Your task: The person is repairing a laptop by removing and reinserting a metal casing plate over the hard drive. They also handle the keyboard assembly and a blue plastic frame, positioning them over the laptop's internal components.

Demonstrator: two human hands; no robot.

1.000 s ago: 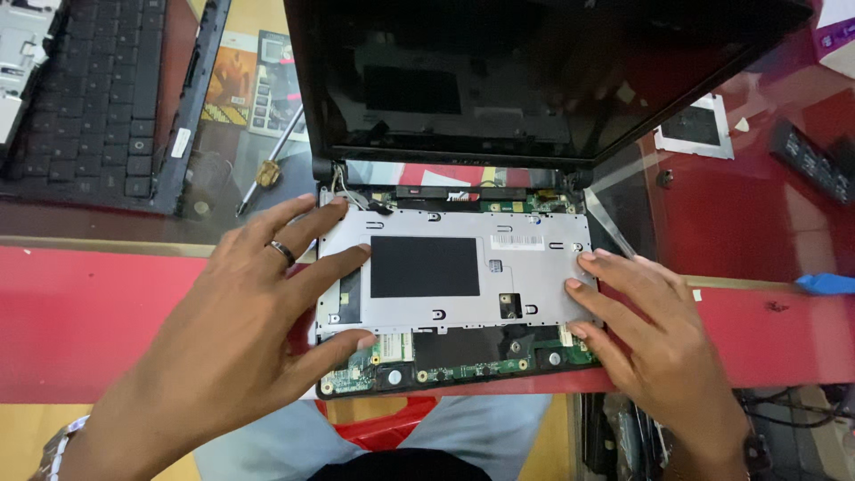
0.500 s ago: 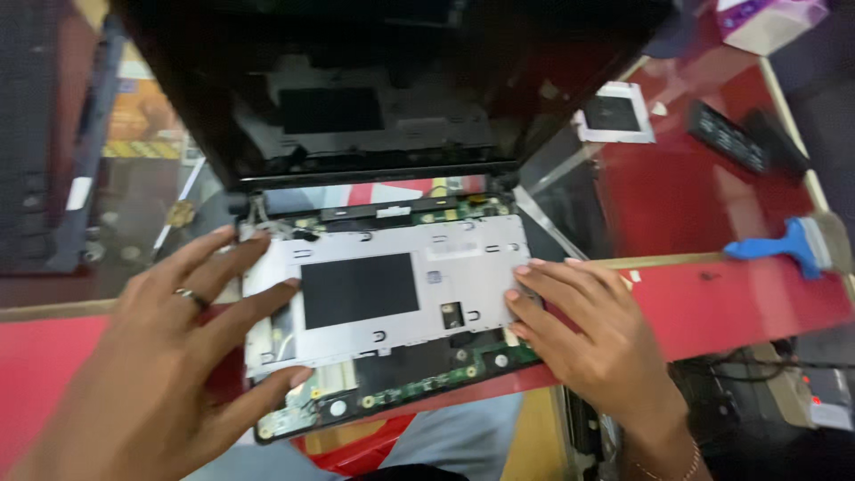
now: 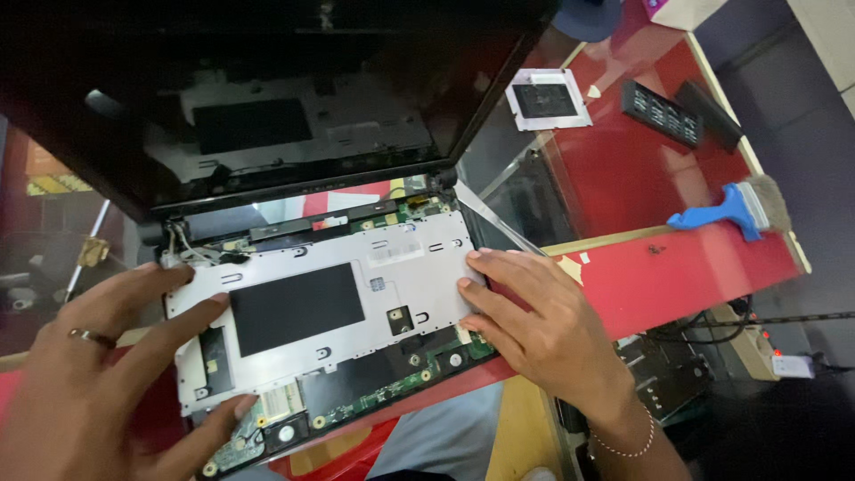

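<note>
Left hand (image 3: 98,374) cut off by frame; right hand (image 3: 543,325) hides metal plate (image 3: 356,303) edge.

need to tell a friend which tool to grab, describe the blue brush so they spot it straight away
Start at the red table right of the opened laptop. Near its far right edge lies the blue brush. Its blue plastic handle and pale bristles set it apart from the two black strips lying farther back.

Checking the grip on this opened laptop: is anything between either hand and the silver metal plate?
Nothing visible. The left hand lies on the silver metal plate at its left edge; the right hand has fingertips against its right edge.
</note>
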